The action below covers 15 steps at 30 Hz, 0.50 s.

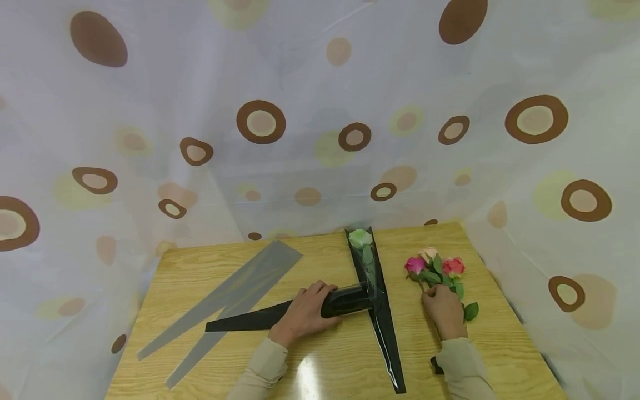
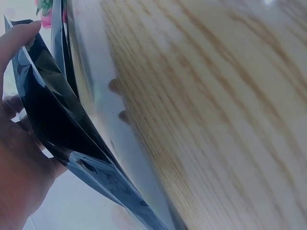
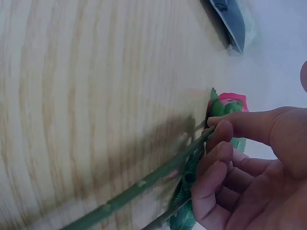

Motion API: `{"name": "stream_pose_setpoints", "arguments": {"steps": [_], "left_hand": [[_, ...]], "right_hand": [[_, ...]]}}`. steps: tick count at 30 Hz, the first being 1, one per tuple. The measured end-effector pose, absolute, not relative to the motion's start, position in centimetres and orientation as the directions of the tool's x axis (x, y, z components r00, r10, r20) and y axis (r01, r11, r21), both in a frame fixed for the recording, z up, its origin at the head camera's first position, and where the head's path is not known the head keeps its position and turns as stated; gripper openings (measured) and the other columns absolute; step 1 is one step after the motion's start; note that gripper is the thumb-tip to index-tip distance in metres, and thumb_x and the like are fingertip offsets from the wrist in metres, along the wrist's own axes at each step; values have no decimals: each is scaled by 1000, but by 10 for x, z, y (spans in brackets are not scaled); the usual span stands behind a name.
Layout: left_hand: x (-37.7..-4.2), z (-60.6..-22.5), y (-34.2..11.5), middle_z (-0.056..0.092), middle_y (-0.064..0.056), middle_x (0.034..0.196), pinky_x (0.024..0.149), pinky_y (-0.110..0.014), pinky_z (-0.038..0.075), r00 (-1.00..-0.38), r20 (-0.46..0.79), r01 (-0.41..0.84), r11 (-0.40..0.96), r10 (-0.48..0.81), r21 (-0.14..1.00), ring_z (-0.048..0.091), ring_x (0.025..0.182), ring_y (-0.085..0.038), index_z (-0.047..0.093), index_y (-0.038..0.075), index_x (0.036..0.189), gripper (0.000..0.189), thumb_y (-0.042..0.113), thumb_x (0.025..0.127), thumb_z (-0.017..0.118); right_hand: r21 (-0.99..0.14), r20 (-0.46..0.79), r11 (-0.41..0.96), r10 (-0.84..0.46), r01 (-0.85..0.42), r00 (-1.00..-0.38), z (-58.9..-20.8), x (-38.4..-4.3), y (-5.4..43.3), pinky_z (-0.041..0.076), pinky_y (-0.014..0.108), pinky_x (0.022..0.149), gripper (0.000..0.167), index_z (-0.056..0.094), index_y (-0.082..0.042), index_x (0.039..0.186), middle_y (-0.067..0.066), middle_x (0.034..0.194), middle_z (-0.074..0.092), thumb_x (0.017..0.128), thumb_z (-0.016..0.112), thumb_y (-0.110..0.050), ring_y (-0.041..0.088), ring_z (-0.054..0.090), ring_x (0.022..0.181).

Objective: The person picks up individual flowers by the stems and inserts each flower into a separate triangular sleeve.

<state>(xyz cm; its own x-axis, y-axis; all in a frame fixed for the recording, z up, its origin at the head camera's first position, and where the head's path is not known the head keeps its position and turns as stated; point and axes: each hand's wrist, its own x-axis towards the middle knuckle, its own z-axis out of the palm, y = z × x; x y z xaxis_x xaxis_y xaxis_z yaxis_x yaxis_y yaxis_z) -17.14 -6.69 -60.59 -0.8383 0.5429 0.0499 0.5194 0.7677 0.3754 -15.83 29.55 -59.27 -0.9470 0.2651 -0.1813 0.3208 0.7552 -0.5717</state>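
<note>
My left hand (image 1: 306, 312) grips a black plastic flower sleeve (image 1: 345, 300), thumb at its wide mouth, which gapes in the left wrist view. The mouth overlaps a second black sleeve (image 1: 387, 339) lying lengthwise on the table, with a pale green rose (image 1: 360, 238) inside its upper end. On the right, my right hand (image 1: 445, 312) pinches a green flower stem (image 3: 144, 184) between thumb and fingers. Past the fingertips lie a magenta rose (image 1: 415, 265), a peach rose (image 1: 428, 254) and a coral-pink rose (image 1: 454, 266) among green leaves. The palm side hides part of the stems.
Two long grey tapered sleeves (image 1: 270, 272) lie crossed on the left of the wooden table (image 1: 320, 361). A small black object (image 1: 437, 365) is beside the right sleeve cuff. A spotted curtain (image 1: 300, 166) hangs along the table's back and sides.
</note>
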Motion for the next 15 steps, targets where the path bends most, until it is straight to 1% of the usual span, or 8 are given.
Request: {"name": "stream_pose_setpoints", "arguments": {"steps": [3,7,10,12,13,15], "left_hand": [[-171,-606,-66,60,3,134,101,-50,50,-839,51,519,768,542,376,63,115,-16,52,26,153,72,58,93,76],[-170,-607,-66,59,3,134,102,-50,50,-836,48,521,764,546,381,63,116,-16,52,25,153,72,58,93,75],[-168,-608,-65,59,3,133,101,-49,50,-835,42,522,765,548,377,62,116,-15,52,25,153,73,59,94,75],[-168,-607,-65,59,4,133,101,-48,50,-836,44,522,768,547,371,62,116,-15,51,25,153,73,59,93,75],[-168,-607,-64,59,4,133,101,-48,50,-837,45,521,768,546,372,62,116,-15,51,25,153,73,60,93,75],[-168,-606,-64,59,4,133,101,-48,50,-836,44,522,767,547,374,62,116,-15,51,25,154,73,60,93,75]], "right_hand": [[-601,-188,736,251,313,-950,-594,-157,297,55,45,66,34,72,9,112,29,103,75,99,58,-19,31,70,78],[-651,-188,703,215,286,-958,-591,-157,300,56,41,70,37,73,9,116,27,109,76,101,59,-22,29,71,86],[-691,-199,674,169,261,-965,-583,-160,300,55,35,70,40,71,10,121,27,110,75,104,59,-24,25,71,87],[-730,-208,639,131,243,-969,-574,-162,299,54,32,69,43,69,12,126,27,110,75,107,58,-25,22,70,85],[-748,-211,621,114,235,-971,-569,-164,298,53,31,66,45,67,13,129,27,109,75,108,59,-26,20,68,81],[-779,-221,582,93,233,-971,-558,-167,296,51,30,63,48,64,13,134,23,101,75,109,59,-27,15,65,75]]}}
